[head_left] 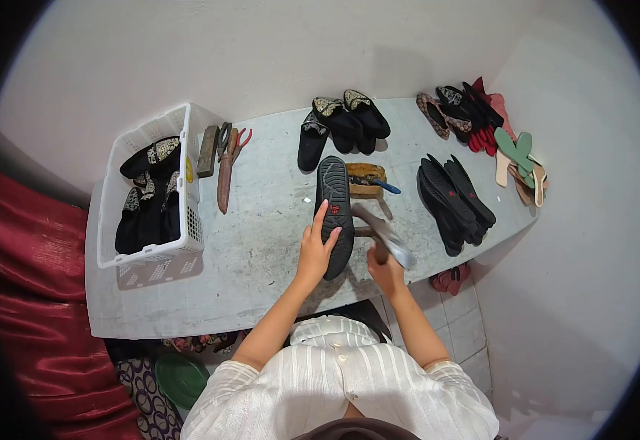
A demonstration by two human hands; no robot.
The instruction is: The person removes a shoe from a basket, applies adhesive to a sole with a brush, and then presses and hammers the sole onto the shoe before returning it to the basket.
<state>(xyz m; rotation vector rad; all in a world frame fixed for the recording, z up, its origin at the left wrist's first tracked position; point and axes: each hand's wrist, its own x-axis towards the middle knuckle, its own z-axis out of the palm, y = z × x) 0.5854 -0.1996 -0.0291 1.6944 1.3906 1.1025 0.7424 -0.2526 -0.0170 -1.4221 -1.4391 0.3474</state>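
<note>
Fingers, left hand: index finger and thumb spread on the ridged black sole, remaining fingers curled at its left edge; forearm slanting up and rightward, elbow bent.
Fingers, right hand: wrapped round the handle of a hammer, blurred; forearm angled up and leftward.
Shoe: sole facing up, before the wearer, above the table.
Beyond: brown box; patterned slippers.
Right: black soles, grouped.
Left: white basket holding slippers.
</note>
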